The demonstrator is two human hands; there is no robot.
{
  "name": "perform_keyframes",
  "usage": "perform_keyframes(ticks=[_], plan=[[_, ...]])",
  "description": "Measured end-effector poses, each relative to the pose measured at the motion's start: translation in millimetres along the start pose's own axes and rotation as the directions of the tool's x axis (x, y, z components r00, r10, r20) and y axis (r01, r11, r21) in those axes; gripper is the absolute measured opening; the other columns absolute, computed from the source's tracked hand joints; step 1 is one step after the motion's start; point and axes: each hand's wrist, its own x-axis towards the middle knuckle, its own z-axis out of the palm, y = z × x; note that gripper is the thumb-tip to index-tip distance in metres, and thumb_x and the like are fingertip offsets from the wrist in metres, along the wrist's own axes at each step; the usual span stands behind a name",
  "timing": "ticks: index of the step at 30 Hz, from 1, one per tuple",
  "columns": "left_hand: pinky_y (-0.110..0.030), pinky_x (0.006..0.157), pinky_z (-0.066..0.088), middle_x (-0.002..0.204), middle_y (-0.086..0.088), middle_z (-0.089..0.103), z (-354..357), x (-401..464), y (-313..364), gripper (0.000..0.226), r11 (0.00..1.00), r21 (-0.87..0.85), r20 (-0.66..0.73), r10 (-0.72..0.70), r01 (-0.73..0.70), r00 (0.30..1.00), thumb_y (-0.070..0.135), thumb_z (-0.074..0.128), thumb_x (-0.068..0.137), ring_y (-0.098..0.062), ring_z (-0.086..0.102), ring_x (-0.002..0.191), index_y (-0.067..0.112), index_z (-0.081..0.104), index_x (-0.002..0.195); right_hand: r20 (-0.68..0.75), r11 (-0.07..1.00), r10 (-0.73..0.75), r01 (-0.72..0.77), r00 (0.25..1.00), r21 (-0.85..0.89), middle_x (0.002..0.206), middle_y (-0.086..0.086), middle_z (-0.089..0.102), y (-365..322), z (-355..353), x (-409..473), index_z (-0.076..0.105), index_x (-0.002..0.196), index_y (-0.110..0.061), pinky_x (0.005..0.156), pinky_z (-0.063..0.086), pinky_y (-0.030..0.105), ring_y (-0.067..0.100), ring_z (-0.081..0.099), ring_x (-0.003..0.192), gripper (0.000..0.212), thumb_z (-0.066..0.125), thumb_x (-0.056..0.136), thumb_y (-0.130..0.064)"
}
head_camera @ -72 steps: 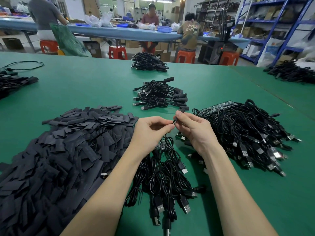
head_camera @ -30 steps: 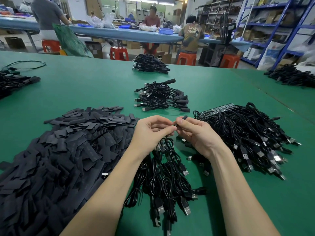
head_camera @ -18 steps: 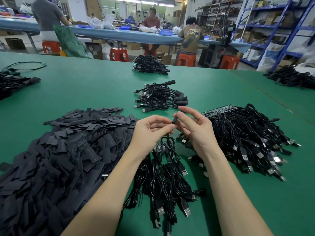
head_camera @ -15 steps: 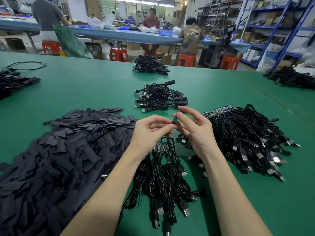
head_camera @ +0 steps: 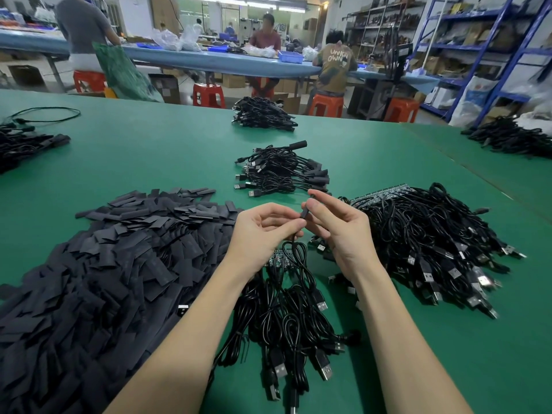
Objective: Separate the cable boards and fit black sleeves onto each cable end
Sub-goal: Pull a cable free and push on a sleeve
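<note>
Above the green table [head_camera: 155,162] my left hand [head_camera: 263,231] pinches a thin black cable just below its end. My right hand [head_camera: 340,228] pinches the black sleeve [head_camera: 304,212] that stands upright on that cable end. The cable drops into a bundle of black USB cables [head_camera: 292,318] lying under my wrists, with a small strip of circuit boards [head_camera: 279,258] at its top. A large heap of flat black sleeves [head_camera: 98,270] lies to the left. A bigger pile of cables on boards [head_camera: 427,243] lies to the right.
A small pile of sleeved cables [head_camera: 283,173] sits just beyond my hands, another cable pile [head_camera: 263,115] farther back. More cables lie at the far left [head_camera: 24,144] and far right [head_camera: 507,137]. People sit on red stools at a blue bench behind.
My right hand has shifted from gripping the sleeve sideways to pinching it upright, with the sleeve standing higher on the cable end. The left hand stays on the cable.
</note>
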Motion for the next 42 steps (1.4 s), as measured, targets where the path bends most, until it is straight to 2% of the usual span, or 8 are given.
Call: perform_keyframes(ticks=[10,15,19,24,29,32,35,42], plan=[[-0.024,0.074,0.059,0.084,-0.012,0.078,2.4,2.1,0.7,0.015,0.999,0.033,-0.012,-0.039,0.04,0.999,0.007,0.083,0.081,-0.019,0.074,0.074,0.013,0.075,0.092,-0.071,1.0,-0.003,0.004,0.997,0.005,0.09,0.013,0.077,1.0,1.2,2.0,0.08,0.099,-0.014,0.076,0.06,0.03,0.023,0.072,0.081,0.016,0.078,0.086,-0.006],[-0.022,0.089,0.055,0.103,0.005,0.071,-1.5,4.3,3.1,0.043,0.931,0.352,0.081,-0.132,0.095,0.988,0.036,0.09,0.073,-0.008,0.068,0.095,0.026,0.066,0.107,-0.241,0.99,0.004,0.029,0.97,0.135,0.096,0.017,0.075,-9.2,4.2,3.0,0.078,0.1,-0.009,0.07,0.059,0.024,0.021,0.072,0.079,0.016,0.078,0.085,-0.002],[-0.018,0.09,0.046,0.109,0.014,0.062,0.9,1.2,4.0,0.058,0.77,0.635,0.11,-0.174,0.065,0.979,0.064,0.084,0.063,0.0,0.059,0.105,0.039,0.057,0.108,-0.335,0.971,0.002,0.079,0.942,0.228,0.097,0.016,0.073,-18.2,3.9,4.4,0.075,0.102,-0.008,0.07,0.058,0.023,0.022,0.07,0.082,0.016,0.077,0.087,-0.004],[-0.028,0.089,0.057,0.095,0.008,0.073,7.4,9.4,9.4,0.021,0.829,0.549,0.02,-0.137,0.103,0.99,0.025,0.082,0.083,-0.007,0.071,0.087,0.027,0.065,0.095,-0.386,0.947,-0.028,0.148,0.922,0.285,0.086,0.008,0.075,-23.2,4.0,7.4,0.073,0.103,-0.01,0.073,0.059,0.024,0.018,0.072,0.081,0.015,0.074,0.09,-0.004],[-0.009,0.073,0.051,0.099,0.005,0.067,4.8,33.8,18.4,0.019,0.834,0.551,-0.045,0.035,-0.005,0.998,0.015,0.076,0.087,-0.003,0.066,0.085,0.02,0.062,0.097,-0.441,0.955,-0.024,0.151,0.897,0.254,0.101,0.005,0.072,-23.9,1.8,12.8,0.06,0.129,-0.017,0.072,0.06,0.024,0.024,0.075,0.089,0.035,0.069,0.096,-0.013],[-0.012,0.072,0.051,0.088,0.007,0.066,5.2,67.8,27.6,0.024,0.73,0.673,-0.059,0.209,-0.116,0.976,0.012,0.076,0.085,-0.007,0.063,0.08,0.017,0.057,0.097,-0.421,0.979,0.029,0.059,0.906,0.195,0.112,0.003,0.064,-21.4,3.0,13.7,0.041,0.145,-0.021,0.069,0.062,0.027,0.026,0.075,0.088,0.052,0.065,0.099,-0.017],[-0.034,0.076,0.053,0.088,0.004,0.066,4.4,106.8,30.3,0.02,0.535,0.829,0.016,0.271,-0.164,0.962,0.015,0.072,0.087,-0.02,0.064,0.082,0.019,0.053,0.093,-0.397,0.987,0.08,-0.018,0.914,0.158,0.116,0.004,0.062,-17.7,3.6,13.9,0.042,0.143,-0.018,0.067,0.062,0.027,0.024,0.071,0.081,0.049,0.063,0.099,-0.016],[-0.033,0.078,0.039,0.105,-0.004,0.069,-3.9,152.9,2.8,0.008,-0.077,0.972,0.228,0.073,-0.223,0.971,0.018,0.065,0.092,-0.03,0.056,0.108,0.019,0.063,0.1,-0.362,0.984,0.169,-0.135,0.917,0.116,0.113,0.008,0.071,-14.7,-0.2,12.8,0.058,0.123,-0.013,0.057,0.058,0.024,0.015,0.071,0.065,0.024,0.062,0.099,-0.016]])
